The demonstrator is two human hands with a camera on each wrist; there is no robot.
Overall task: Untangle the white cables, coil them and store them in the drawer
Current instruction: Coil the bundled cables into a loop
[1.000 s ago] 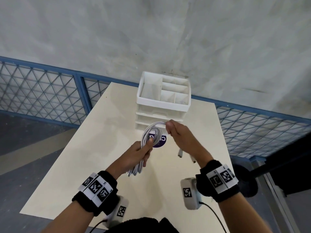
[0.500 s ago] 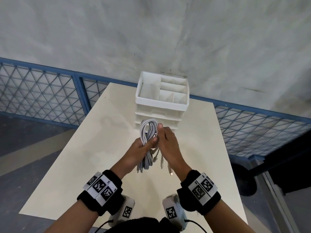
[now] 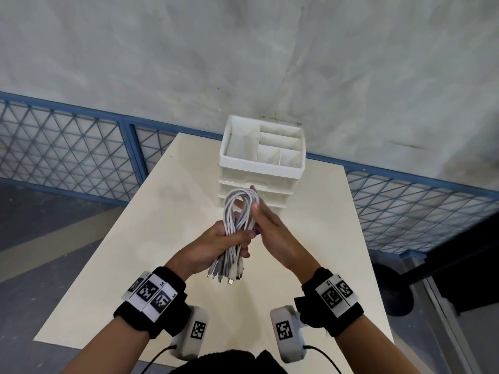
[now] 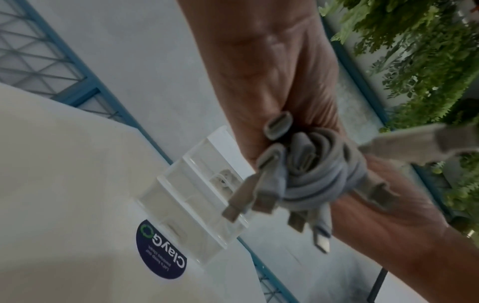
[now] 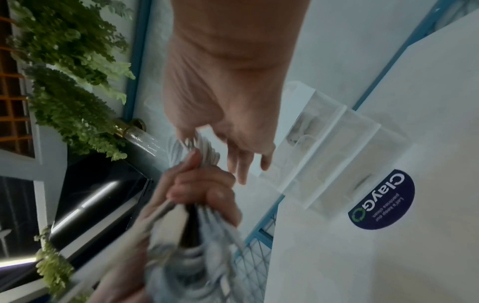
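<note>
In the right wrist view the white cables [image 5: 181,254] smear into blur below the left hand [image 5: 199,190], the right hand [image 3: 272,233] hides the bundle's far side in the head view (and most of the purple sticker [image 3: 256,232]), and the drawers' contents [image 4: 223,179] stay too hazy to name.

Two hands show: the left hand [image 3: 216,245] and the right hand [image 3: 272,229]. One bundle of white cables [image 3: 237,214] sits between them; the strand count cannot be told, though about eight plug ends [image 3: 229,273] hang at its 6 o'clock side. One desk [image 3: 113,252] carries one white drawer unit [image 3: 260,168] at 12 o'clock, with four open compartments on top and at least two drawer fronts below. One round sticker [image 4: 161,249] lies on the desk. Two wristbands [image 3: 154,298], one per wrist.
</note>
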